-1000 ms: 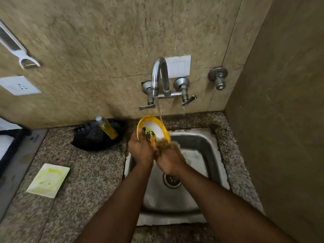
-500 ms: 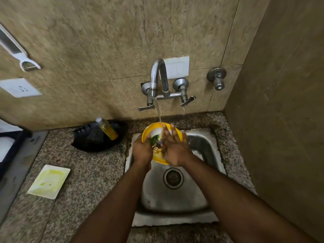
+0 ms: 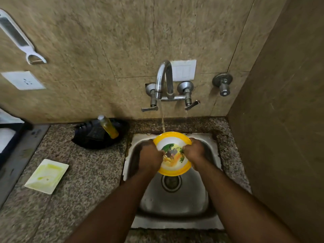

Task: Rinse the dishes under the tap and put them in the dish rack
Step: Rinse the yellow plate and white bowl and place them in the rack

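Note:
A yellow-rimmed plate (image 3: pixel 172 153) with a white centre and a colourful picture is held face up over the steel sink (image 3: pixel 175 199). My left hand (image 3: pixel 150 156) grips its left rim and my right hand (image 3: pixel 194 152) grips its right rim. A thin stream of water falls from the tap (image 3: pixel 164 79) onto the plate's far rim. No dish rack is in view.
A black tray (image 3: pixel 91 137) holding a yellow soap bottle (image 3: pixel 108 127) sits on the granite counter left of the sink. A white square dish (image 3: pixel 46 176) with yellow residue lies further left. A wall stands close on the right.
The plate has tipped from near upright to lying flat and face up. My right hand moved from rubbing its face to holding the right rim. The plate has shifted slightly right.

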Motion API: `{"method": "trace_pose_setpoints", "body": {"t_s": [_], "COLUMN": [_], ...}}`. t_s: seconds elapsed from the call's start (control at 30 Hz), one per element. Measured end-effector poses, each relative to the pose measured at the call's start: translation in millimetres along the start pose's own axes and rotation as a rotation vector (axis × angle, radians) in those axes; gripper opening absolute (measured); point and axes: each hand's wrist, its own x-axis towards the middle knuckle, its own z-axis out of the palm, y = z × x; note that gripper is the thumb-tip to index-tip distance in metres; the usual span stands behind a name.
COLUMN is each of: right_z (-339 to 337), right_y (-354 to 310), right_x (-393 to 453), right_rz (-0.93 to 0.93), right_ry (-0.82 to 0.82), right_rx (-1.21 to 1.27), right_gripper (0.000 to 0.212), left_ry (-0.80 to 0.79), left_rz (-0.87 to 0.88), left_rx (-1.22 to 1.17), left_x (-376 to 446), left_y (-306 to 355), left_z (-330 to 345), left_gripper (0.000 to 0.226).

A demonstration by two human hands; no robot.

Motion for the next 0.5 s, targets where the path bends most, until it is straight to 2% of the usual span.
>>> {"method": "trace_pose_setpoints", "body": {"t_s": [0.07,0.1,0.17,0.23,0.3,0.37,0.43,0.5], "right_z": [-1.9,-1.2,-0.9,0.1,0.6,4.2,11.1,17.9], "right_y": [-0.1,-1.2,-4.4,-3.9,-0.9,1.6,0.2,-4.4], "right_x": [-2.5,-3.1,-4.5,-4.9,-6.6,-7.7,-11.9,-17.7], "right_rz": [0.009,0.010,0.019,0.028,0.057,0.063,0.055,0.045], "right_ry": [0.058,0.080,0.111,0.124,0.140,0.142,0.130,0.144], "right_rx": [-0.050,-0.069,-0.090,-0.106,-0.075,-0.007,0.031,0.043], "right_gripper": [0.031,0.031,0.034,0.037,0.040,0.039,0.033,0.028], "left_ry": [-0.106,-0.080,-0.076,-0.214,-0.398,-0.422,-0.400,-0.331], "left_rz": [0.035,0.086,0.248,0.376,0.507,0.619,0.532,0.407], "left_rx": [0.227,0.247,0.211,0.187,0.053,-0.084,-0.147,-0.066], "left_x": [-13.6,-20.0,-32.3,-34.7,-33.3,-25.4,-17.4,-5.9], "left_y": [7.8,9.5,10.6,10.8,14.4,18.5,20.6,19.4], "left_z": [19.3,29.9,48.1,56.8,53.1,50.6,47.3,43.7], "left_gripper": [0.092,0.091,0.076,0.071,0.063,0.053,0.052,0.064]}}
